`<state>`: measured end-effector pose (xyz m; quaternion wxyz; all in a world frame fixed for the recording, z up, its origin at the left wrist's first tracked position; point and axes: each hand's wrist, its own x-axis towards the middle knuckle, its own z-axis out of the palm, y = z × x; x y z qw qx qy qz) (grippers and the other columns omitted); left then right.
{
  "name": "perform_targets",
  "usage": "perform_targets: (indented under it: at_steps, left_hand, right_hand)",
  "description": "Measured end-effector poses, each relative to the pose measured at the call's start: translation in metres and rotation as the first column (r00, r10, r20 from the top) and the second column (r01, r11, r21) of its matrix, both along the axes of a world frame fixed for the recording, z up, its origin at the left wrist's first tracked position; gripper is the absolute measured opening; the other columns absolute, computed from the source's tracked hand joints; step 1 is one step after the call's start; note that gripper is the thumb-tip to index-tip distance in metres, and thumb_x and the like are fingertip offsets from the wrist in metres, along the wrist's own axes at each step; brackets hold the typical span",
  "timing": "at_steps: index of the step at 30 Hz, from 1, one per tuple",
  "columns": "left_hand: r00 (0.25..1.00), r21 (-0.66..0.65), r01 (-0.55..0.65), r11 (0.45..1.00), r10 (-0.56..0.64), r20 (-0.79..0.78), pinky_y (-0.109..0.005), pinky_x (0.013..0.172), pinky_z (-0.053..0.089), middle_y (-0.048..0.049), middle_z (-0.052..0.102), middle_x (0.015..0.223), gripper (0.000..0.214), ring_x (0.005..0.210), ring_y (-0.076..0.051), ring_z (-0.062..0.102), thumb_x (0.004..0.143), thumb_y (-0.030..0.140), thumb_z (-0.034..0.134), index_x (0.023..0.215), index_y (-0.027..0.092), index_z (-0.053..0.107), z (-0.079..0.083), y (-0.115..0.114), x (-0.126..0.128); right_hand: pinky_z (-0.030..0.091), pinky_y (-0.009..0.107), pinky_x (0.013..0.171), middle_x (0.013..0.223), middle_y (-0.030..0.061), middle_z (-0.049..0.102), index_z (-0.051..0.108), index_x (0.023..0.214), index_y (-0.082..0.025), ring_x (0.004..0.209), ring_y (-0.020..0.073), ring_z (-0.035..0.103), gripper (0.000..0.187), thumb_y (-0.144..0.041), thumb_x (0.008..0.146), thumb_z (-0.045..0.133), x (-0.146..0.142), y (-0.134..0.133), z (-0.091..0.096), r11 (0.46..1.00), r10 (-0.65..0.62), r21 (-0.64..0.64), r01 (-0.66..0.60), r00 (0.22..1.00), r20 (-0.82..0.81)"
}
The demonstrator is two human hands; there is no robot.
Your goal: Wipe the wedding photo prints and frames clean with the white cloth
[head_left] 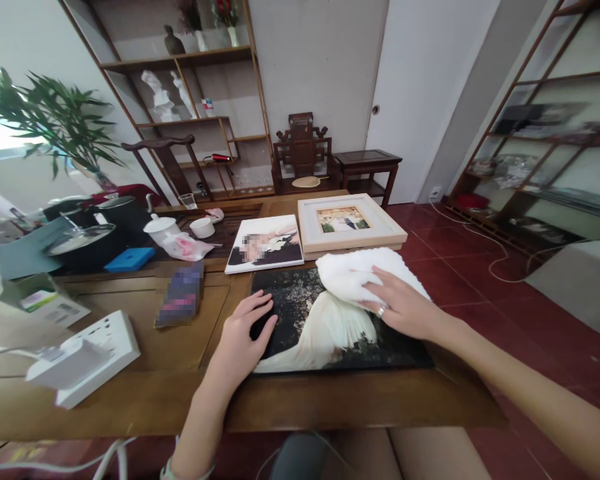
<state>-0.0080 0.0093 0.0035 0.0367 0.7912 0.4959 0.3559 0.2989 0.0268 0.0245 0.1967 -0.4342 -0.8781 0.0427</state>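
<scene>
- Dark picture (290, 283): flat on worktop (360, 403), near its front edge; uneven pressure could slide it off.
- Left hand (243, 333): grip spread at the picture's left edge; slack bracing might permit turning.
- Right hand (405, 307): grip over white cloth (337, 270), pinching or not cannot be told; trapped grit could scratch.

Dark photo panel (325, 327) flat on the table (360, 400), fluffy white cloth (355, 272) bunched over its far right corner
</scene>
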Motion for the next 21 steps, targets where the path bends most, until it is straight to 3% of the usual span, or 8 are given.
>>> perform_targets:
  at_steps: [3, 5, 9, 12, 15, 18, 21]
  left_hand:
    - [1.0, -0.005, -0.004, 1.0, 0.004, -0.005, -0.045, 0.095, 0.049, -0.012, 0.068, 0.109, 0.023, 0.111, -0.027, 0.059, 0.083, 0.027, 0.055, 0.096, 0.014, 0.07, 0.001, 0.0, 0.0]
    - [1.0, -0.008, -0.005, 1.0, 0.005, -0.006, -0.045, 0.095, 0.048, -0.0121, 0.068, 0.11, 0.024, 0.112, -0.027, 0.059, 0.084, 0.027, 0.055, 0.097, 0.014, 0.069, 0.001, 0.0, 0.0]
    - [1.0, -0.022, -0.012, 1.0, 0.012, -0.004, -0.044, 0.096, 0.048, -0.0121, 0.067, 0.112, 0.025, 0.113, -0.026, 0.058, 0.084, 0.027, 0.054, 0.1, 0.014, 0.068, 0.001, -0.001, 0.001]
    - [1.0, -0.037, -0.02, 0.999, 0.02, -0.002, -0.044, 0.097, 0.047, -0.0117, 0.066, 0.115, 0.027, 0.114, -0.026, 0.057, 0.085, 0.028, 0.053, 0.104, 0.015, 0.067, 0.0, -0.001, 0.001]
    - [1.0, -0.036, -0.019, 0.999, 0.018, -0.004, -0.044, 0.098, 0.047, -0.0121, 0.066, 0.115, 0.028, 0.114, -0.026, 0.057, 0.085, 0.028, 0.053, 0.104, 0.014, 0.067, 0.0, -0.001, 0.0]
    - [1.0, -0.031, -0.016, 0.999, 0.016, -0.009, -0.045, 0.097, 0.047, -0.0113, 0.066, 0.114, 0.025, 0.113, -0.026, 0.057, 0.084, 0.028, 0.053, 0.1, 0.015, 0.068, 0.0, -0.001, 0.0]
    - [1.0, -0.027, -0.011, 1.0, 0.011, -0.002, -0.045, 0.096, 0.048, -0.0111, 0.067, 0.113, 0.025, 0.113, -0.026, 0.058, 0.085, 0.027, 0.053, 0.099, 0.016, 0.069, 0.0, -0.001, 0.0]
  right_hand:
    - [0.03, 0.054, 0.104, 0.127, 0.0113, 0.057, 0.062, 0.108, -0.018, 0.121, 0.031, 0.046, 0.03, -0.027, 0.091, 0.039, -0.001, 0.019, -0.002, 0.999, -0.007, 0.033, 0.006, 1.0, 0.022]
    - [0.026, 0.056, 0.105, 0.132, 0.0147, 0.051, 0.062, 0.107, -0.016, 0.124, 0.0309, 0.043, 0.029, -0.025, 0.089, 0.041, -0.004, 0.013, -0.003, 0.998, 0.007, 0.055, -0.009, 0.999, 0.045]
    - [0.021, 0.06, 0.106, 0.137, 0.0169, 0.046, 0.066, 0.093, -0.017, 0.131, 0.0306, 0.033, 0.022, -0.016, 0.079, 0.049, -0.016, -0.037, -0.001, 0.998, 0.062, 0.015, -0.064, 0.993, 0.105]
    - [0.016, 0.065, 0.105, 0.144, 0.011, 0.038, 0.067, 0.081, -0.022, 0.134, 0.0346, 0.027, 0.019, -0.015, 0.067, 0.055, -0.025, -0.083, 0.003, 0.984, 0.18, -0.04, -0.176, 0.972, 0.15]
    - [0.018, 0.065, 0.105, 0.145, 0.0064, 0.035, 0.066, 0.079, -0.025, 0.133, 0.0352, 0.027, 0.022, -0.014, 0.062, 0.057, -0.029, -0.105, 0.006, 0.963, 0.267, -0.076, -0.258, 0.952, 0.151]
    - [0.02, 0.059, 0.108, 0.142, 0.0071, 0.04, 0.066, 0.085, -0.024, 0.133, 0.0304, 0.031, 0.024, -0.014, 0.066, 0.056, -0.025, -0.092, 0.005, 0.972, 0.232, -0.057, -0.227, 0.967, 0.108]
    - [0.023, 0.055, 0.108, 0.137, 0.0129, 0.047, 0.066, 0.088, -0.021, 0.128, 0.0281, 0.038, 0.019, -0.016, 0.074, 0.053, -0.017, -0.056, 0.002, 0.991, 0.131, -0.014, -0.13, 0.99, 0.052]
